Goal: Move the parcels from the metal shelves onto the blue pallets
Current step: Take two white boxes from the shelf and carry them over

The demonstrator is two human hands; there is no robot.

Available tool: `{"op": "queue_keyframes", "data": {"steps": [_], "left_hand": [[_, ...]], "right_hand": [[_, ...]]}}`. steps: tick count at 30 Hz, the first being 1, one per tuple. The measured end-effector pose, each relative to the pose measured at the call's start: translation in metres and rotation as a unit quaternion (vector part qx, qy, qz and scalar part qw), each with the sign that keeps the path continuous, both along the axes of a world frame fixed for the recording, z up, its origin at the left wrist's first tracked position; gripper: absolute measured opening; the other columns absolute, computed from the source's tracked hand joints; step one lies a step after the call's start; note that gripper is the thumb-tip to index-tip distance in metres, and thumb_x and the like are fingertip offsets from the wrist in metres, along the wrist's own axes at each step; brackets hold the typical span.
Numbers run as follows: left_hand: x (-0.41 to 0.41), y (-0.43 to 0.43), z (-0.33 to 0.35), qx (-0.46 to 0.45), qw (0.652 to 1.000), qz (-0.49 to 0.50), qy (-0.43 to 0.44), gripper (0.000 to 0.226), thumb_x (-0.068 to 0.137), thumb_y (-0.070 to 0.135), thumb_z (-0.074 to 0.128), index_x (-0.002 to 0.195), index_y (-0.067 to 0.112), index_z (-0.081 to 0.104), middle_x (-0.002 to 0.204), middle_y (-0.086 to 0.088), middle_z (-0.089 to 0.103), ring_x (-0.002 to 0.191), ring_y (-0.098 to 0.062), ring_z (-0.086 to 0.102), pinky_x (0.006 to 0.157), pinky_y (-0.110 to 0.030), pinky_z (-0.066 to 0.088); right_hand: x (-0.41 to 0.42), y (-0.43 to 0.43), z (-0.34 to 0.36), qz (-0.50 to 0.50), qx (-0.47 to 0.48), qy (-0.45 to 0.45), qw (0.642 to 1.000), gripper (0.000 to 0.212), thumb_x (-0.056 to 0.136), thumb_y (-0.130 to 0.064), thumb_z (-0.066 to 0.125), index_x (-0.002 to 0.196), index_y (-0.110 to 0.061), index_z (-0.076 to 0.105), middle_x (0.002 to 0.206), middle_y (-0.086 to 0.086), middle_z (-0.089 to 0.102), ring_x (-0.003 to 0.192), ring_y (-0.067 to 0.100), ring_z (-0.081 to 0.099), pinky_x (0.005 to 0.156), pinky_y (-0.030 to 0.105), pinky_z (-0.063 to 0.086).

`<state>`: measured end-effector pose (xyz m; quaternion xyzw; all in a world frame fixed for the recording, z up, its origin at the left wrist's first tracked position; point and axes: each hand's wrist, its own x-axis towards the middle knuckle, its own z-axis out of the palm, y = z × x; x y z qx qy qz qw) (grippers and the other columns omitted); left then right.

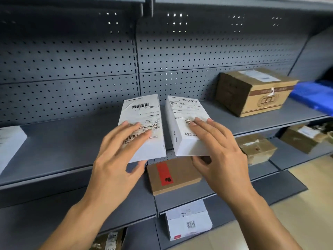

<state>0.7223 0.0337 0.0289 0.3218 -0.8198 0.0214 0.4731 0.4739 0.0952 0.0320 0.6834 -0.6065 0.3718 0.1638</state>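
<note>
Two white parcels with barcode labels are lifted at the front edge of the grey metal shelf (pixel 72 145). My left hand (pixel 117 159) holds the left white parcel (pixel 144 120), fingers across its top and thumb beneath its near end. My right hand (pixel 216 152) holds the right white parcel (pixel 182 123) the same way, thumb under the near end. A brown cardboard box (pixel 252 92) stands further right on the same shelf. A corner of a blue pallet (pixel 313 96) shows at the right edge.
On the shelf below lie a flat brown parcel with a red stripe (pixel 173 175) and taped brown boxes (pixel 257 148) to the right. A white box (pixel 187 221) sits lower still. Another white parcel (pixel 9 141) is at the far left. Pale floor lies to the right.
</note>
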Motion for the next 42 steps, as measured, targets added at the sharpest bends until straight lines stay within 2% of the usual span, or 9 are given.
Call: {"op": "queue_keyframes", "data": {"steps": [3, 5, 12, 16, 19, 21, 27, 34, 42], "left_hand": [[-0.041, 0.009, 0.005, -0.005, 0.999, -0.031, 0.008, 0.059, 0.073, -0.002, 0.082, 0.129, 0.011, 0.066, 0.138, -0.008, 0.058, 0.135, -0.03, 0.05, 0.113, -0.045, 0.042], [-0.07, 0.013, 0.007, 0.001, 0.998, -0.054, 0.01, 0.06, 0.073, -0.002, 0.081, 0.129, 0.012, 0.065, 0.138, -0.008, 0.058, 0.135, -0.031, 0.05, 0.112, -0.047, 0.043], [-0.155, 0.023, 0.008, 0.008, 0.994, -0.113, 0.01, 0.058, 0.074, -0.001, 0.081, 0.129, 0.01, 0.066, 0.137, -0.009, 0.059, 0.135, -0.031, 0.051, 0.111, -0.047, 0.044], [-0.197, 0.032, 0.006, 0.015, 0.99, -0.138, 0.009, 0.063, 0.072, -0.003, 0.084, 0.13, 0.011, 0.065, 0.137, -0.01, 0.059, 0.135, -0.031, 0.05, 0.114, -0.042, 0.041], [-0.23, 0.04, 0.005, 0.017, 0.986, -0.165, 0.013, 0.065, 0.071, -0.005, 0.084, 0.13, 0.013, 0.064, 0.137, -0.01, 0.058, 0.136, -0.029, 0.05, 0.116, -0.033, 0.038], [-0.256, 0.047, 0.005, 0.015, 0.982, -0.188, 0.016, 0.066, 0.07, -0.007, 0.084, 0.129, 0.014, 0.064, 0.137, -0.01, 0.058, 0.136, -0.029, 0.049, 0.116, -0.033, 0.038], [-0.331, 0.071, 0.006, 0.011, 0.967, -0.254, 0.017, 0.058, 0.074, 0.002, 0.079, 0.129, 0.015, 0.063, 0.136, -0.011, 0.059, 0.136, -0.031, 0.05, 0.116, -0.029, 0.038], [-0.413, 0.101, -0.003, 0.019, 0.943, -0.331, 0.015, 0.067, 0.071, 0.0, 0.084, 0.132, 0.018, 0.063, 0.138, -0.009, 0.058, 0.136, -0.031, 0.05, 0.115, -0.032, 0.04], [-0.474, 0.12, -0.002, 0.001, 0.92, -0.392, -0.003, 0.055, 0.079, 0.012, 0.073, 0.133, 0.018, 0.062, 0.14, -0.008, 0.057, 0.137, -0.032, 0.049, 0.117, -0.024, 0.036]], "right_hand": [[-0.038, 0.017, 0.002, -0.01, 0.0, -0.018, 1.0, 0.082, 0.071, -0.008, 0.084, 0.146, -0.028, 0.056, 0.152, -0.014, 0.052, 0.143, 0.018, 0.046, 0.109, 0.033, 0.048], [-0.062, 0.029, 0.002, -0.034, -0.004, -0.026, 0.999, 0.079, 0.074, -0.01, 0.083, 0.146, -0.028, 0.056, 0.152, -0.014, 0.052, 0.143, 0.018, 0.046, 0.11, 0.03, 0.045], [-0.127, 0.072, 0.002, -0.107, -0.014, -0.046, 0.993, 0.069, 0.078, -0.033, 0.073, 0.145, -0.031, 0.056, 0.149, -0.016, 0.054, 0.14, 0.015, 0.048, 0.092, 0.025, 0.047], [-0.164, 0.095, -0.005, -0.152, -0.002, -0.044, 0.987, 0.08, 0.074, -0.024, 0.086, 0.147, -0.034, 0.053, 0.149, -0.022, 0.05, 0.141, 0.012, 0.046, 0.092, 0.021, 0.044], [-0.191, 0.113, -0.009, -0.165, -0.002, -0.048, 0.985, 0.081, 0.074, -0.023, 0.088, 0.147, -0.033, 0.054, 0.151, -0.016, 0.052, 0.141, 0.017, 0.048, 0.093, 0.032, 0.052], [-0.212, 0.127, -0.011, -0.178, -0.009, -0.049, 0.983, 0.079, 0.075, -0.021, 0.088, 0.146, -0.031, 0.056, 0.151, -0.015, 0.053, 0.141, 0.019, 0.049, 0.09, 0.037, 0.056], [-0.266, 0.176, -0.013, -0.236, -0.024, -0.053, 0.97, 0.078, 0.073, -0.016, 0.086, 0.145, -0.029, 0.058, 0.15, -0.014, 0.054, 0.14, 0.02, 0.051, 0.096, 0.029, 0.046], [-0.317, 0.238, -0.014, -0.313, -0.021, -0.052, 0.948, 0.084, 0.072, -0.018, 0.09, 0.146, -0.034, 0.055, 0.152, -0.017, 0.052, 0.142, 0.018, 0.048, 0.095, 0.035, 0.054], [-0.352, 0.274, -0.02, -0.377, -0.041, -0.048, 0.924, 0.087, 0.069, -0.018, 0.093, 0.145, -0.035, 0.055, 0.15, -0.02, 0.051, 0.139, 0.018, 0.051, 0.089, 0.032, 0.052]]}}
